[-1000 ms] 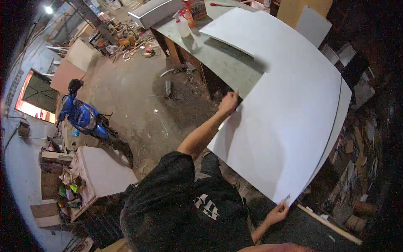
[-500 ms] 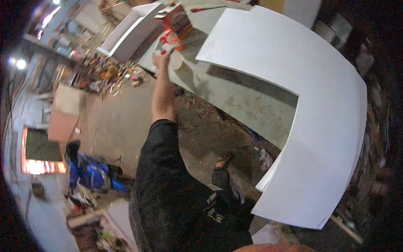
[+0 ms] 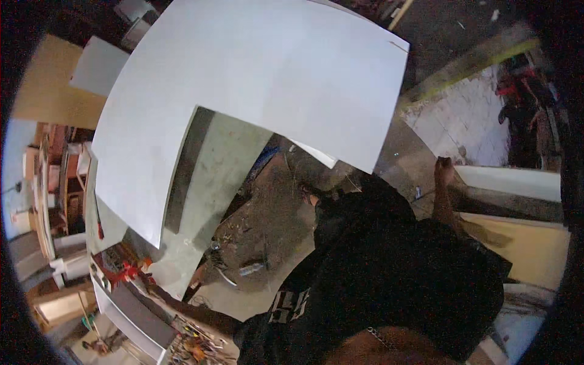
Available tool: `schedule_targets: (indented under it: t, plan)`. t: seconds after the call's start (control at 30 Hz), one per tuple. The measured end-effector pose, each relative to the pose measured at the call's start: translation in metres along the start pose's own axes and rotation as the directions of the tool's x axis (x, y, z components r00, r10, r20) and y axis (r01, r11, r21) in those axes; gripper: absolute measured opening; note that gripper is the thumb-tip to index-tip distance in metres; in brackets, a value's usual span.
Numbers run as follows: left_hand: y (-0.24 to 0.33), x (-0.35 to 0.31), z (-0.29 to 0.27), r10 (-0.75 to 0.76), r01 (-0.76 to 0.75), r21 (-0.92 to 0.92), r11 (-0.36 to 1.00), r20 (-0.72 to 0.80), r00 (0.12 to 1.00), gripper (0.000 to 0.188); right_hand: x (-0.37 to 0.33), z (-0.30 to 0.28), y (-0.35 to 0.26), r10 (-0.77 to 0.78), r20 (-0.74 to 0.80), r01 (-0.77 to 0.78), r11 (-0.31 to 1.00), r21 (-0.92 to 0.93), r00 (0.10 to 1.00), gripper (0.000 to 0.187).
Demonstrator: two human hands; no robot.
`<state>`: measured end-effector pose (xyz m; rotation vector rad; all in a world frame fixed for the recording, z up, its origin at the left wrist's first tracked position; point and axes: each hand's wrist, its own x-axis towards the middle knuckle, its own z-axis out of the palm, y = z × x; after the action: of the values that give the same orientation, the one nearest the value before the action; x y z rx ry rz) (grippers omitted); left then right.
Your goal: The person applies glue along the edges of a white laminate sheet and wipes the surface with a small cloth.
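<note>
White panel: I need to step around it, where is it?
Head view: the white panel fills the upper left and centre, lying over the grey bench, ahead of the right hand.

A workshop: white panel, workbench, scattered tools, dusty floor

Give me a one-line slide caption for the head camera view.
Workshop seen from above: a large white L-shaped panel lies over a grey workbench, the person's right hand resting beside it.

I see no clear package, label, sign or screen around me; the small red and orange items at lower left are too blurred to tell.
</note>
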<state>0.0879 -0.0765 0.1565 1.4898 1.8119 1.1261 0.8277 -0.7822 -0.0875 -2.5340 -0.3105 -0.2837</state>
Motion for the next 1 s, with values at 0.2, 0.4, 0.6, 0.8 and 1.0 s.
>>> schedule_targets:
  t: [0.2,0.4,0.6,0.8,1.0]
  plan:
    - [0.193,-0.072,0.084,0.305,-0.216,-0.215,0.952,0.651,0.695,0.047,-0.037,0.018,-0.011,-0.014,0.033,0.016,0.998,-0.062,0.999,0.024]
    - [0.411,-0.191,0.301,0.438,-0.343,-0.4,0.85,0.898,0.038,0.05,-0.003,0.057,-0.024,0.235,0.172,-0.283,0.89,0.358,0.957,0.024]
    - [0.459,-0.282,0.518,0.305,-0.732,-0.334,0.594,0.935,-0.178,0.076,0.004,0.094,-0.016,0.256,0.42,-0.43,0.811,0.396,0.87,0.029]
    - [0.487,-0.344,0.651,0.111,-0.874,-0.229,0.429,0.973,-0.2,0.087,0.024,0.076,0.145,0.418,0.422,-0.572,0.352,0.741,0.805,0.026]
    - [0.484,-0.349,0.68,-0.005,-0.93,-0.125,0.346,0.991,-0.135,0.106,0.075,0.078,0.173,0.367,0.458,-0.586,0.537,0.607,0.81,0.027]
